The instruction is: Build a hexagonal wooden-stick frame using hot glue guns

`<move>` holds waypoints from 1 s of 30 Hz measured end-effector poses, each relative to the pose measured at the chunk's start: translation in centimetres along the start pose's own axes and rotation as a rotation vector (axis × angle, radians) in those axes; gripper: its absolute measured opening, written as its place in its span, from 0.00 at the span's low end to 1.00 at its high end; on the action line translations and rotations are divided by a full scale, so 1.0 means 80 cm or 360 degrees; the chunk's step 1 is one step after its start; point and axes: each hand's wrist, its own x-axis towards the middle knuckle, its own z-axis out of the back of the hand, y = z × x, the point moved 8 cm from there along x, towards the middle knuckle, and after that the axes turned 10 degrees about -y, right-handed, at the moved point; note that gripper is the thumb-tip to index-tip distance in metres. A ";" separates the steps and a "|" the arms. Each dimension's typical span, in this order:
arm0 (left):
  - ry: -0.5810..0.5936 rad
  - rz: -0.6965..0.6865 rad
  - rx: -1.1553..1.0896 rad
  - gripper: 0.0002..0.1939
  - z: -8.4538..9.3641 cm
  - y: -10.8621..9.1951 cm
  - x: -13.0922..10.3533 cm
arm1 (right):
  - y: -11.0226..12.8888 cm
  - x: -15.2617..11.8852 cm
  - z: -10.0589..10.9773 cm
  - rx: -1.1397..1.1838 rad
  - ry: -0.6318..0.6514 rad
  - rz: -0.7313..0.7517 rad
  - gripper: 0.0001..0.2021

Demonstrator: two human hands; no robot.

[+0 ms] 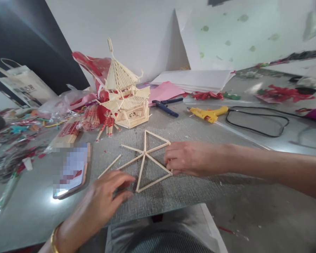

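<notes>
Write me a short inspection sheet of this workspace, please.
Surface: grey table, reflecting light in places.
Job's things: spoked stick frame, lying flat; loose stick; stick-built pagoda model, upright.
Clutter: phone, yellow glue gun, dark blue pliers, plastic bag.
Grippers: left hand open by the frame; right hand at its right side, grip unclear.
Cables: black cable, looped beside the glue gun.
Surroundings: white wall behind.

A flat, wheel-like frame of pale wooden sticks lies near the grey table's front edge, six spokes meeting centrally. Outer sticks close its far-right and near-right sections; its right side is partly hidden. A straight, pale loose stick lies to its left.
</notes>
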 end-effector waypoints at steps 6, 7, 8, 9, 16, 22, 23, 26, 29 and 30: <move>-0.0065 -0.0205 -0.0029 0.12 -0.009 -0.017 0.000 | 0.014 0.005 0.013 -0.0199 -0.0286 -0.0160 0.09; -0.0060 -0.0221 -0.0033 0.11 -0.010 -0.018 0.000 | 0.021 0.009 0.012 -0.0228 -0.0339 -0.0168 0.09; -0.0055 -0.0233 -0.0039 0.11 -0.010 -0.019 0.000 | 0.030 0.014 0.009 -0.0256 -0.0384 -0.0155 0.09; -0.0049 -0.0241 -0.0046 0.11 -0.010 -0.019 0.000 | 0.038 0.019 0.004 -0.0290 -0.0416 -0.0133 0.09; -0.0045 -0.0271 -0.0082 0.14 -0.010 -0.022 0.004 | 0.059 0.050 -0.023 -0.0464 -0.0524 -0.0031 0.09; -0.0120 -0.0352 -0.0159 0.11 -0.007 -0.029 0.004 | 0.058 0.051 -0.018 -0.0466 -0.0551 -0.0017 0.09; -0.0126 -0.0368 -0.0167 0.11 -0.007 -0.030 0.004 | 0.059 0.051 -0.017 -0.0468 -0.0551 -0.0017 0.10; -0.0123 -0.0401 -0.0190 0.12 -0.009 -0.031 0.004 | 0.060 0.052 -0.017 -0.0466 -0.0544 -0.0010 0.10; -0.0126 -0.0415 -0.0203 0.12 -0.010 -0.030 0.005 | 0.060 0.052 -0.018 -0.0465 -0.0562 0.0001 0.10; -0.0128 -0.0420 -0.0206 0.12 -0.010 -0.031 0.005 | 0.060 0.052 -0.018 -0.0466 -0.0568 0.0003 0.10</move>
